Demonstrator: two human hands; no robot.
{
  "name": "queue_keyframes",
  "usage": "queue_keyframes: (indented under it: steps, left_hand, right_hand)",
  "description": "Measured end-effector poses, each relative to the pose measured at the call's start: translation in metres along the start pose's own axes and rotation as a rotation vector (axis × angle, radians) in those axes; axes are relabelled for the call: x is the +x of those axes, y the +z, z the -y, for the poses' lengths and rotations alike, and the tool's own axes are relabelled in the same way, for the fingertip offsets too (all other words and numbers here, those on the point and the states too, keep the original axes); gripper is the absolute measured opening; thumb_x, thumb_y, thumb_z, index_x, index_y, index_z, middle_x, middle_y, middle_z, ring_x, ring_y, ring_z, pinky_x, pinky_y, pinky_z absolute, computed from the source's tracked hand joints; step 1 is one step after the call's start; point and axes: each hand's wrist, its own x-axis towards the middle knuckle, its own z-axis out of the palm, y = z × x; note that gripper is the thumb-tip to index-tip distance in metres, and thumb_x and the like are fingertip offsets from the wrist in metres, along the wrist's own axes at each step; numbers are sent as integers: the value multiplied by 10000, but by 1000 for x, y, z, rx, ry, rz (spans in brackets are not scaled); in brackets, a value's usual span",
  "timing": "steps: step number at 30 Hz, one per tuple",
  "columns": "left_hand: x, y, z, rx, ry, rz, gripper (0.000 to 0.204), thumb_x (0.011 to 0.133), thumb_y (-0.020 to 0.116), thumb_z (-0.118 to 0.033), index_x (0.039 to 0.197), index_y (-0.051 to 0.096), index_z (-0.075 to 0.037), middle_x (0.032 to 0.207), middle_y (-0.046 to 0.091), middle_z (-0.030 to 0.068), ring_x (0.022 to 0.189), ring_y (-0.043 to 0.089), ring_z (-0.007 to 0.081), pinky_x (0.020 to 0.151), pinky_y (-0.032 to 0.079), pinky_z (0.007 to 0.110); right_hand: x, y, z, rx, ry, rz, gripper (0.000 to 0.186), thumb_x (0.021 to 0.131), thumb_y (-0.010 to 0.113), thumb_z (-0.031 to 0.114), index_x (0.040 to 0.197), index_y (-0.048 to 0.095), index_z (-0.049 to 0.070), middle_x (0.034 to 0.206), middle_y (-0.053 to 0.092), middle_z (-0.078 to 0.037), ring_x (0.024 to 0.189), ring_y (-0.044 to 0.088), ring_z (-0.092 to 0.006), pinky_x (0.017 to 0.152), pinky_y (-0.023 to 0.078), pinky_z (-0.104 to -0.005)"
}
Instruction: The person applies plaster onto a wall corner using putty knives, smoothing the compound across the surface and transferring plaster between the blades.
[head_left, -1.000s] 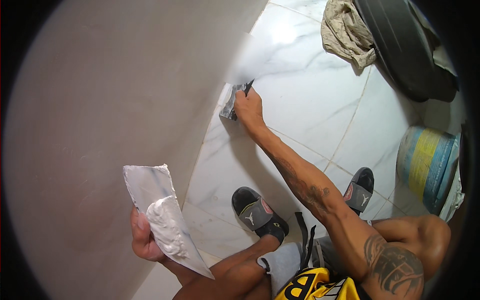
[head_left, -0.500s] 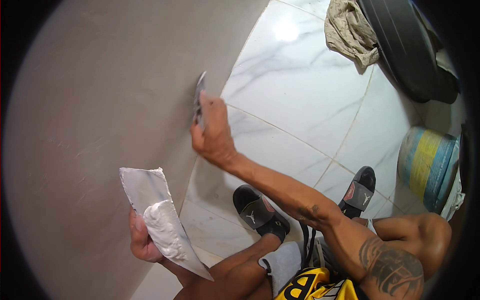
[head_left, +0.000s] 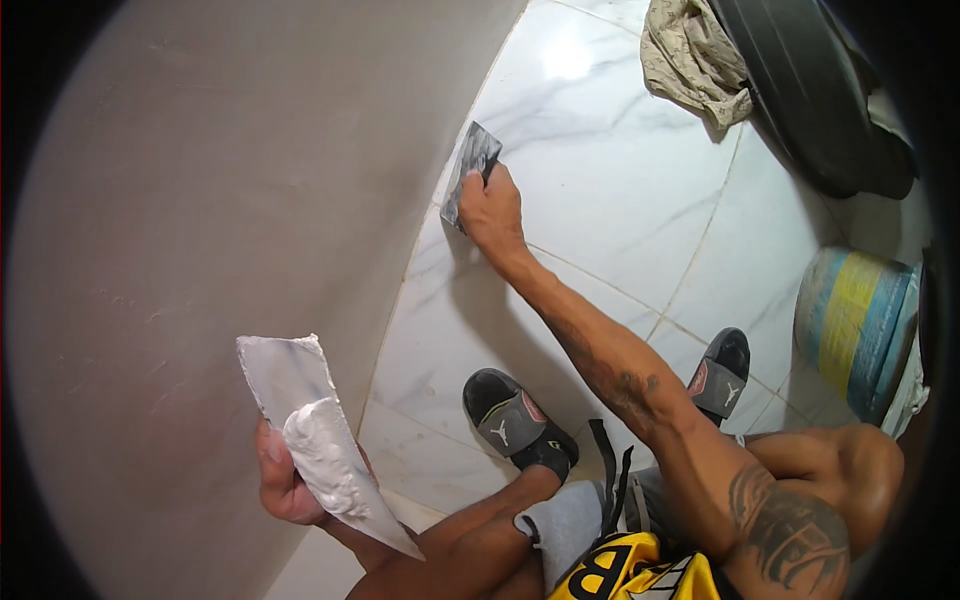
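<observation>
Head view: I watch a smooth grey-beige wall (head_left: 200, 220) fill the left side, meeting a white, grey-veined tile floor (head_left: 620, 180). Near the right edge sits a round blue bucket with a yellow band (head_left: 850, 320). The left hand (head_left: 285, 480) has its fingers gripping a flat, pale, long plate (head_left: 285, 370), held up in front of the wall. The right hand (head_left: 493, 213), fingers closed on a flat grey-smeared scraper (head_left: 475, 148), is at the wall's foot; I can't tell whether the blade touches. A thick white paste mound (head_left: 322, 455) lies on the plate.
</observation>
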Motion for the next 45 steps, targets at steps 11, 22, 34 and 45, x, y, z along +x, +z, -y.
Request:
queue_keyframes:
  steps: [11, 22, 34, 45]
  left_hand:
    - [2, -2, 2, 8, -22, 3, 507, 965, 374, -193, 1341, 246, 122, 869, 598, 247, 313, 513, 277, 203, 360, 299]
    - [8, 2, 1, 55, -37, 80, 410, 980, 372, -214, 1202, 333, 128, 894, 592, 229, 320, 516, 263, 197, 346, 288]
    - [0, 14, 1, 172, -24, -46, 624, 848, 508, -237, 1311, 386, 162, 1195, 563, 234, 1060, 581, 276, 938, 434, 334]
    - [4, 3, -1, 205, -61, 38, 627, 852, 511, -227, 1318, 368, 168, 1189, 566, 245, 1052, 590, 286, 922, 456, 350]
  right_hand:
    - [-52, 36, 38, -164, -644, 10, 477, 742, 581, 12, 1185, 470, -125, 1074, 499, -260, 970, 517, -372, 789, 466, -415]
    - [-85, -12, 31, 126, -257, 270, 249, 798, 546, 22, 1035, 509, -46, 950, 566, -221, 829, 563, -372, 721, 475, -411]
    - [-30, 18, -18, 81, 293, 247, 341, 845, 457, 192, 944, 554, -120, 837, 579, -276, 812, 574, -393, 801, 451, -452]
    - [-118, 55, 17, -134, -557, 56, 510, 738, 527, -35, 1237, 446, -101, 1084, 485, -256, 938, 497, -388, 789, 459, -430]
